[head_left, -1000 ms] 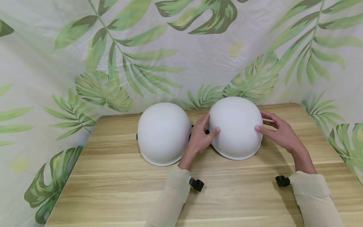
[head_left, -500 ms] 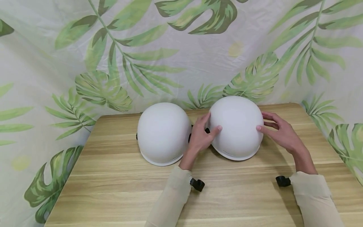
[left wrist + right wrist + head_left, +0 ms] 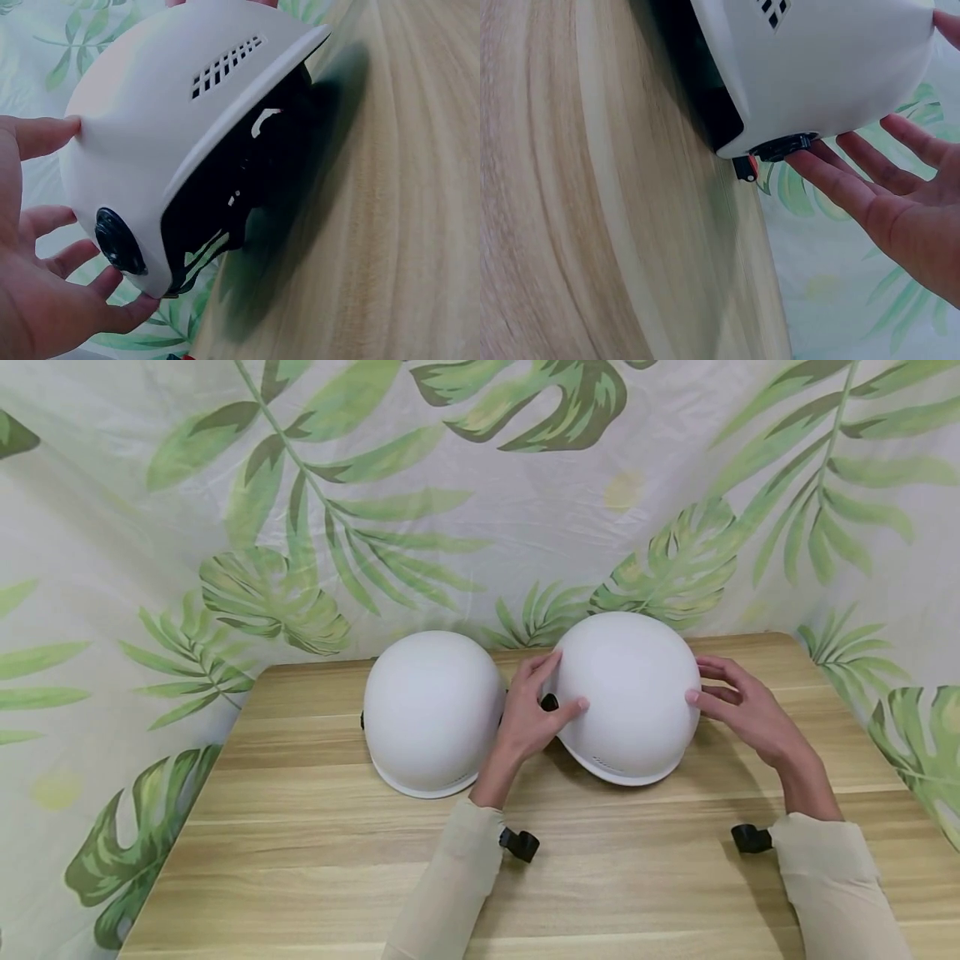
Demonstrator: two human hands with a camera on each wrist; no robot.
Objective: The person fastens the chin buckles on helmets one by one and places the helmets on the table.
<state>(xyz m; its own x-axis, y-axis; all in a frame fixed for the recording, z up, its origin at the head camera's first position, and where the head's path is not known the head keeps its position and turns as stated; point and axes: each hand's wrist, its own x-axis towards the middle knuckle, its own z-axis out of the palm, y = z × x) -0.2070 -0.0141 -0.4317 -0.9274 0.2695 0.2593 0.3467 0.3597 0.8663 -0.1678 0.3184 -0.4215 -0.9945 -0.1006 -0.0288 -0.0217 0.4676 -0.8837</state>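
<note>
A white helmet (image 3: 630,693) is held between the two hands at the right rear of the table, tilted with its brim toward the person. My left hand (image 3: 528,720) grips its left side, thumb on the front of the shell and fingers spread behind. On the opposite side my right hand (image 3: 750,714) holds the shell the same way. In the left wrist view, a round black side knob (image 3: 120,241) sits by the fingers, and the brim rises over its shadow. The right wrist view shows fingertips at the other knob (image 3: 784,146) and a black-and-red strap piece (image 3: 746,168) below.
A second white helmet (image 3: 431,718) rests on the wooden table (image 3: 300,860), just left of the left hand. Behind the table hangs a leaf-patterned cloth (image 3: 525,527). Black wrist mounts (image 3: 519,845) stick out from the sleeves.
The held helmet has risen slightly and come a little right and nearer the head camera, both hands moving with it. The other helmet has stayed in place.
</note>
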